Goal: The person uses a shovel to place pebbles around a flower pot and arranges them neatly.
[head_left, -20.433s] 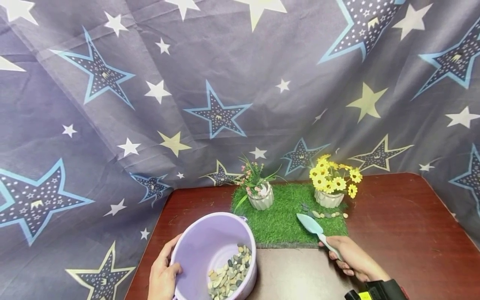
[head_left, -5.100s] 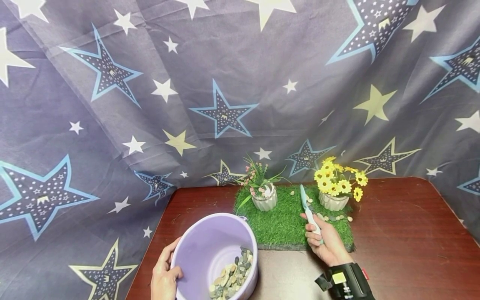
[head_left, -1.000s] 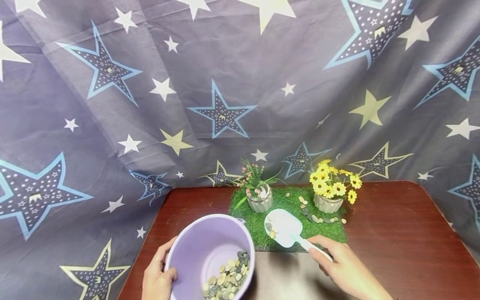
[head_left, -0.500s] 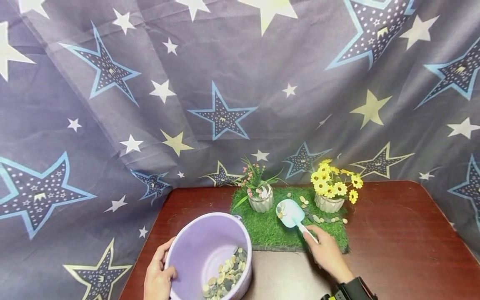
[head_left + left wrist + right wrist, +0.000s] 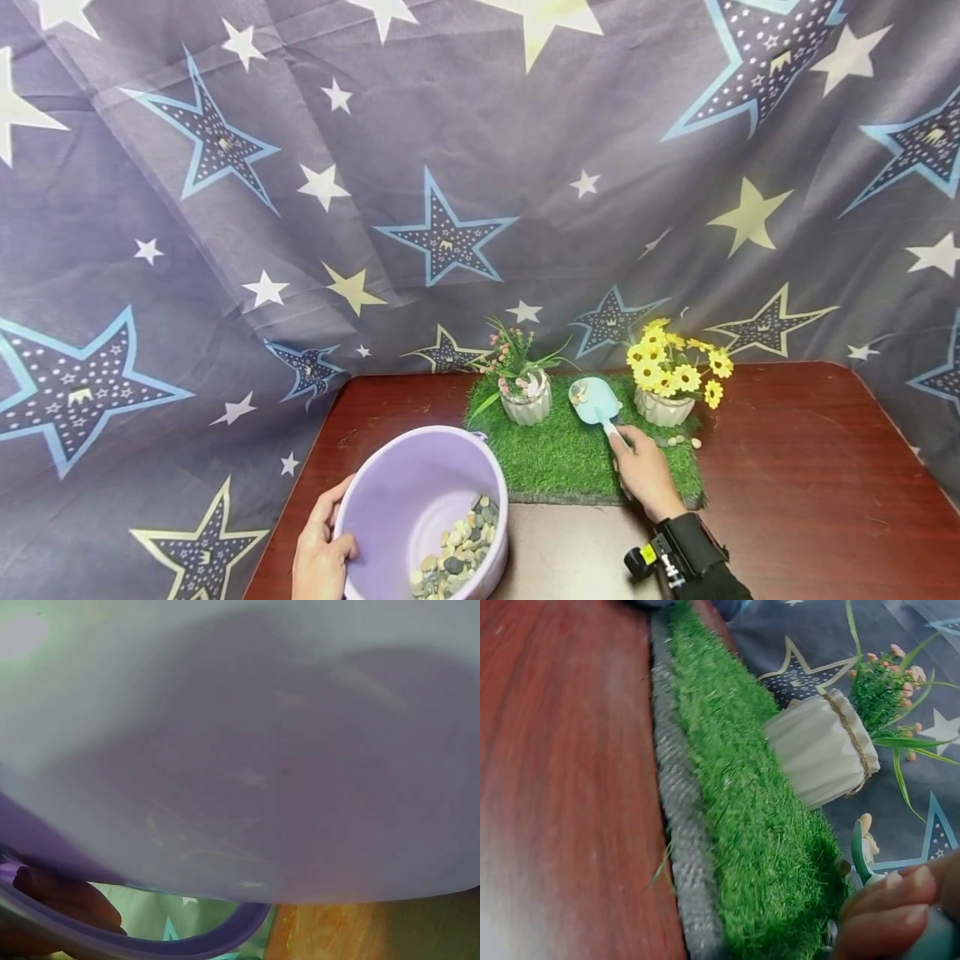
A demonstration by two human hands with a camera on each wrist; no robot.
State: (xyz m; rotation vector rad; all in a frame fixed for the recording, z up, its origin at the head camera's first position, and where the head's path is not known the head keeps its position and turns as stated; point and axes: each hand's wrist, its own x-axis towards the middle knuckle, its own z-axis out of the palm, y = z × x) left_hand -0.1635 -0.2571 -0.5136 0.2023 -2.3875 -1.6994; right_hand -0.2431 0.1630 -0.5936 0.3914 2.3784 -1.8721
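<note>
Scoop (image 5: pixel 595 399) carrying pebbles (image 5: pixel 577 394), hovering over grass mat (image 5: pixel 558 454) at 12 o'clock; right hand (image 5: pixel 641 471) gripping handle. Light, stiff; pebbles likely spilling if tilted. Left hand (image 5: pixel 321 554) gripping bucket (image 5: pixel 420 500) rim, 7 o'clock.

1. A dark red-brown wooden counter (image 5: pixel 787 467) with a glossy top fills the lower part of the head view; its far right corner is rounded.
2. Behind the counter and to both sides of it hangs a grey-purple star-printed cloth (image 5: pixel 450 167), creased, with white, pale yellow and blue-edged stars.
3. Light falls evenly and gives soft reflections on the counter's top.
</note>
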